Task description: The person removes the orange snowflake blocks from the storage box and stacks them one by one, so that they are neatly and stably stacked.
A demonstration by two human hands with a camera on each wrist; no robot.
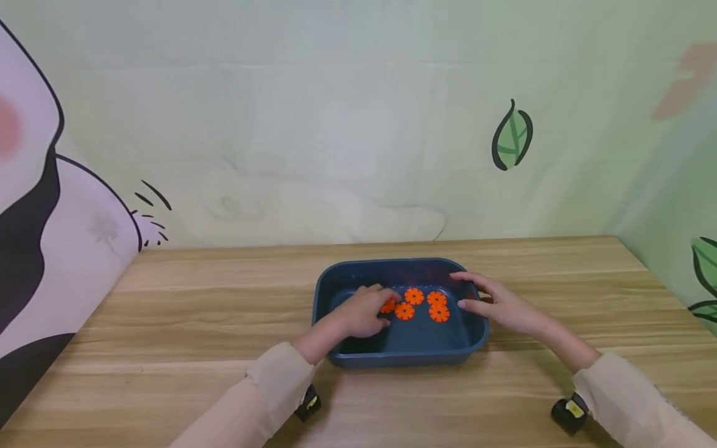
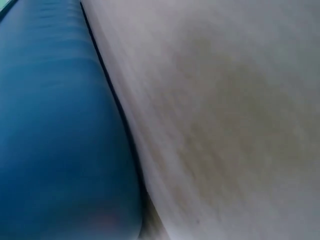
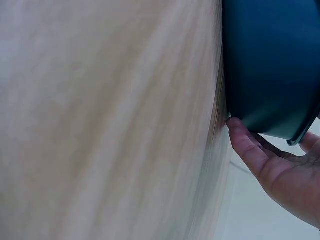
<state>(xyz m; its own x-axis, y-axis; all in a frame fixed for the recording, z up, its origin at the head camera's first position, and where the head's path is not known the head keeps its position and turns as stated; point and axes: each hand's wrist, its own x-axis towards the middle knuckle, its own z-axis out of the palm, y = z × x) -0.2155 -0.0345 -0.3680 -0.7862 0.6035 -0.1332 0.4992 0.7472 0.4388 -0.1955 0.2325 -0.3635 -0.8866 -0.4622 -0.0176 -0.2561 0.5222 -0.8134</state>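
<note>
Tray point(image 1: 403, 358) stands on table point(image 1: 224, 298), with orange discs point(image 1: 439, 312) inside. Left hand point(image 1: 363, 313) is within, at one disc; whether its fingers pinch it, I cannot tell. Right hand point(image 1: 506, 308) grips the tray's right side.

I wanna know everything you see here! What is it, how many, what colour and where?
table: one, light brown wood, across the lower part
tub: one, dark blue, on the table
discs: five visible, orange, in the tub, one partly covered
walls: at least two, pale green, behind and right
leaf pictures: at least two, green with black outlines, on the walls
cartoon drawing: one, pale and black, far left
red patch: one, faded red, upper right
boxes: two, black, low down
sleeves: two, cream, lower left and right
left hand: one, bare, inside the tub
right hand: one, bare, holding the tub's right end
</note>
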